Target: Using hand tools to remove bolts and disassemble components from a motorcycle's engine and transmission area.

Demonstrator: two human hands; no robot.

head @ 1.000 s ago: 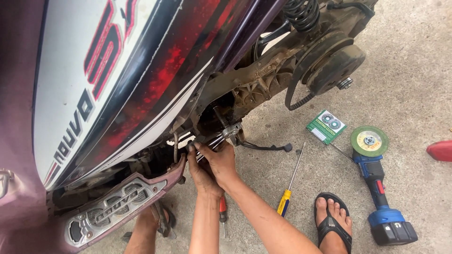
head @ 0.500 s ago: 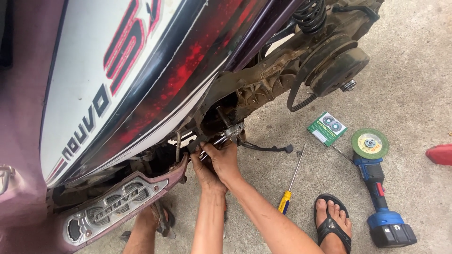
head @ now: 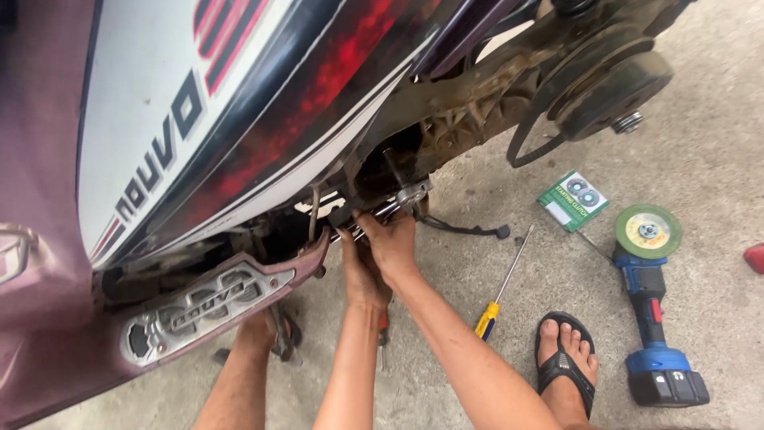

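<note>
scooter (head: 239, 119): a big scooter with white, red and dark body panels fills the upper left, its underside open above a concrete floor (head: 700, 159). with the rear wheel off, a strong push on a tool could rock it.
engine case (head: 477, 111): a grimy metal case runs toward the upper right, ending in a round pulley (head: 613, 84) with a loose black belt (head: 529, 135) hanging from it. the belt looks free to slide off if the case is knocked.
footrest (head: 207, 306): a silver and maroon step plate juts out just left of the hands, where a slipping knuckle could hit its edge.
grinder (head: 652, 318): a blue cordless grinder with a green disc lies on the floor, beside a bare foot in a black sandal (head: 567, 362). stepping back could land on it.
left hand (head: 362, 275): the grip looks wrapped around the lower end of the wrench, though the right hand partly hides it.
right hand (head: 390, 243): grip clamped on the wrench shaft, close under the bodywork.
wrench (head: 406, 197): a silver socket wrench reaches up into the dark gap under the body. if the socket jumps off the bolt, both hands would drive into sharp metal.
screwdriver (head: 501, 283): yellow handled, lying on the floor near the foot; it could roll underfoot.
small box (head: 573, 199): green and white, flat on the floor near the grinder.
</note>
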